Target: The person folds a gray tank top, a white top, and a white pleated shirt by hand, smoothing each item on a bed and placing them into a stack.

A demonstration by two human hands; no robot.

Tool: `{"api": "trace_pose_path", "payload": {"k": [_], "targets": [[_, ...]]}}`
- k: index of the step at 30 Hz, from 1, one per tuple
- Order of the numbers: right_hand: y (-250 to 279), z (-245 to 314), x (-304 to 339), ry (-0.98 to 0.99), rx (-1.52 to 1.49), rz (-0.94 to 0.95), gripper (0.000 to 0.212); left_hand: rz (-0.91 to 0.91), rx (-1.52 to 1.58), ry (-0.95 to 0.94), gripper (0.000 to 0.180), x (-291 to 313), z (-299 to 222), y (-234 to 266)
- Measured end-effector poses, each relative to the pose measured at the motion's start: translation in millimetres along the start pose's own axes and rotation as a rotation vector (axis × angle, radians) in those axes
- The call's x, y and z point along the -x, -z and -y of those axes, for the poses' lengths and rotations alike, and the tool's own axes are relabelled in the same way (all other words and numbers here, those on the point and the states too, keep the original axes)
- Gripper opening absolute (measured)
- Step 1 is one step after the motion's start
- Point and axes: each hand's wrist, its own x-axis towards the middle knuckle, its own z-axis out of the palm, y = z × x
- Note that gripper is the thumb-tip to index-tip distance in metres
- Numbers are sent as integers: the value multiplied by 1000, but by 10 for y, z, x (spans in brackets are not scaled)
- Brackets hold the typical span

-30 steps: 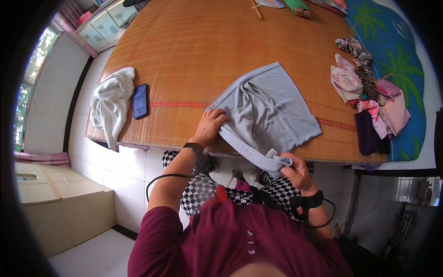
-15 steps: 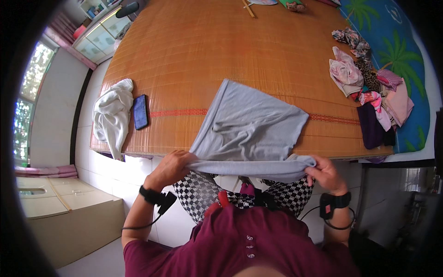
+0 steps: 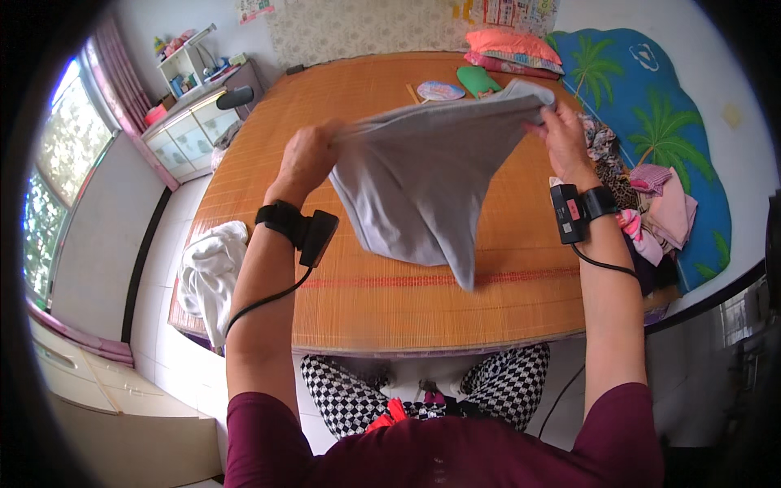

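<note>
A light grey piece of cloth, perhaps a garment, (image 3: 415,179) hangs between my two raised hands above the bamboo mat (image 3: 390,317). Closed on its upper left corner is my left hand (image 3: 309,156), slightly blurred. My right hand (image 3: 565,134) pinches the upper right end between thumb and fingers. The top edge stretches across from hand to hand, while the lower part droops to a point over the mat. Each wrist wears a black strap with a small box and a cable.
A white cloth (image 3: 213,276) lies at the mat's left edge. Crumpled clothes (image 3: 663,211) are piled at the right beside a blue palm-tree panel (image 3: 667,122). Toward the back are a round fan (image 3: 441,90), a green item (image 3: 478,80) and stacked pillows (image 3: 514,53).
Both hands have lifted the grey cloth off the mat, raising it forward and away from my lap. The view has tilted up, showing the far wall and pillows.
</note>
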Motion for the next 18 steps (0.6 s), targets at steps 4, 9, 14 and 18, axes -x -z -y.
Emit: {"api": "trace_pose_path", "payload": {"k": [4,9,14,18], "targets": [[-78,245,114,240,7,-56,26,-173,21,-51,21,56,-195,198],[207,-234,1107,110,324,-92,18,-96,-48,-92,28,833,-138,-230],[292,-1076,2322,-191,514,-13,10,138,-40,-56,31,1946,54,-1026],[369,-1575,3174,-341,373,107,11,335,33,70,31,2750,25,-1484]]}}
